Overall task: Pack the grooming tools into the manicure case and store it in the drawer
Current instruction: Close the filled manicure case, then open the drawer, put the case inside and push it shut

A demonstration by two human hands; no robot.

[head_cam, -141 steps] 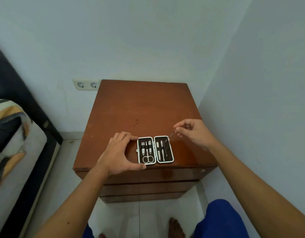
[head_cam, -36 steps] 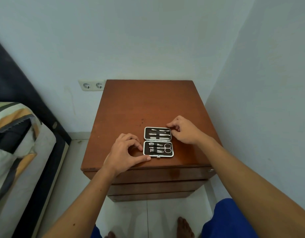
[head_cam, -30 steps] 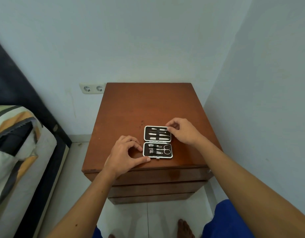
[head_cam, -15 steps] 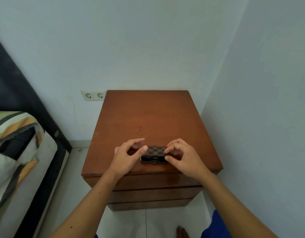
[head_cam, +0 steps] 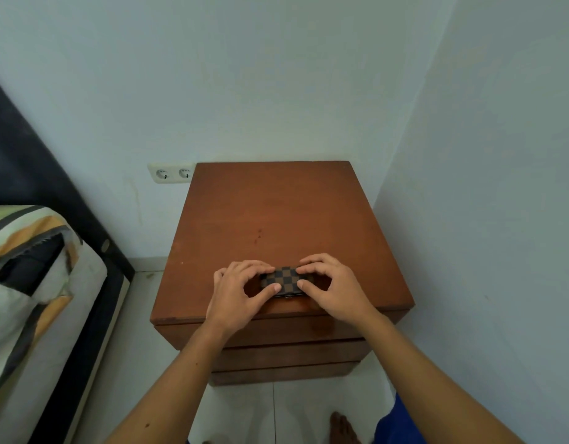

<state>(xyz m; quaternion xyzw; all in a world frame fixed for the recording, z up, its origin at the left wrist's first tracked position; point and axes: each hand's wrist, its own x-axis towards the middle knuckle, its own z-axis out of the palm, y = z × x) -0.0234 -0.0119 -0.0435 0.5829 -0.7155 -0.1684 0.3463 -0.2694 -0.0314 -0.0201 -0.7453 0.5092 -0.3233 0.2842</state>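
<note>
Against the corner walls, the wooden nightstand [head_cam: 276,219] offers broad bare top behind, but its front edge lies just beside the checkered manicure case [head_cam: 284,278], closed between the left hand [head_cam: 241,294] and right hand [head_cam: 332,291], fingers clamped on it; a slip could drop it floorward, and the drawer [head_cam: 267,331] remains shut.

Checkered brown manicure case [head_cam: 284,277], closed, flat near nightstand's [head_cam: 270,206] front edge

Count: one checkered manicure case [head_cam: 284,277], closed. Two hands: left hand [head_cam: 241,294], right hand [head_cam: 332,291]. One wooden cabinet [head_cam: 270,213], three drawer fronts [head_cam: 289,354]. One double wall socket [head_cam: 171,173]. One bare foot [head_cam: 342,427].
</note>
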